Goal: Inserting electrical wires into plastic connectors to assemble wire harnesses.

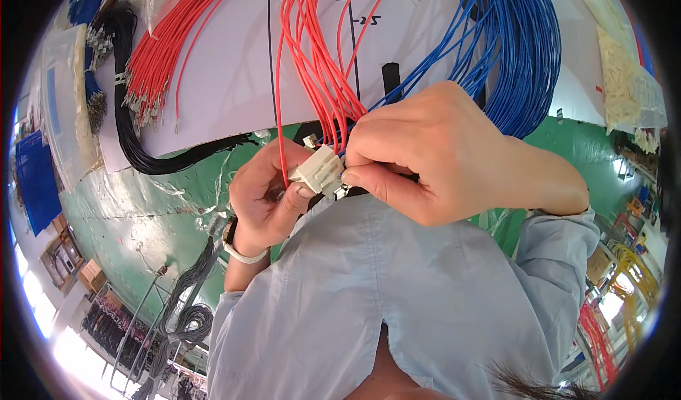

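A white plastic connector housing (317, 169) sits between the thumb and fingers of my left hand (266, 190). My right hand (429, 155) is closed in a pinch right beside the housing; what lies between its fingertips is hidden. Several red wires (319, 66) come down from the board to the housing and pass behind my right fingers. One red wire hangs apart and runs down to my left fingers. A thick bundle of blue wires (525, 59) curves across the right side, and a few strands lead behind my right hand.
A white board (234, 66) with black marked lines lies ahead. On its left are a bundle of red wires (159, 66) with metal terminals and a black wire bundle (131, 127). A plastic bag of pale parts (624, 80) lies far right. Grey cable coils (188, 322) hang at lower left.
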A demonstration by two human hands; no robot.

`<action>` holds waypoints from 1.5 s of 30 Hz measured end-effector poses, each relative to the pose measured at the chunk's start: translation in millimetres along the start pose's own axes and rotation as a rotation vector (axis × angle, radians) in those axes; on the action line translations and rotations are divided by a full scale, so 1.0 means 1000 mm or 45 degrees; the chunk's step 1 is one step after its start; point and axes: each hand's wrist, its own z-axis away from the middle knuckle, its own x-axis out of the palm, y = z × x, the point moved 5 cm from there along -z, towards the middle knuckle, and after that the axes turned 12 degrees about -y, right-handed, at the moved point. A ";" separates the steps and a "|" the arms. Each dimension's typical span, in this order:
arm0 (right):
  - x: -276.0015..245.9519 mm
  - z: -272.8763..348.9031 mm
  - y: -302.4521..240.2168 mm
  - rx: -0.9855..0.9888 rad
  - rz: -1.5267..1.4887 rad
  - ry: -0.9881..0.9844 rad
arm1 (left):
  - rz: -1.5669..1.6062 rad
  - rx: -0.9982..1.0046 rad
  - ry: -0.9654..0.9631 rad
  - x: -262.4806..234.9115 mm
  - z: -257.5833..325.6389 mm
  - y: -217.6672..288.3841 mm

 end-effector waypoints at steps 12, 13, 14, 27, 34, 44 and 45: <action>0.025 0.002 0.010 -0.068 0.186 0.113 | -0.126 -0.146 0.017 0.002 -0.002 -0.004; 0.026 0.002 0.011 -0.068 0.204 0.097 | -0.025 -0.213 -0.021 0.003 -0.002 -0.007; 0.024 0.002 0.011 -0.068 0.204 0.096 | -0.025 -0.213 -0.021 0.002 -0.001 -0.007; 0.004 0.035 -0.009 -0.520 0.770 0.126 | 0.324 -0.339 0.183 -0.055 0.073 -0.020; 0.016 0.046 -0.011 -0.661 1.047 0.203 | 0.354 -0.382 0.472 -0.074 0.089 -0.017; 0.023 0.056 -0.013 -0.684 1.048 0.230 | 0.172 -0.144 0.791 -0.093 0.086 -0.007; 0.023 0.058 -0.014 -0.682 1.048 0.232 | 0.203 -0.090 0.822 -0.084 0.076 0.004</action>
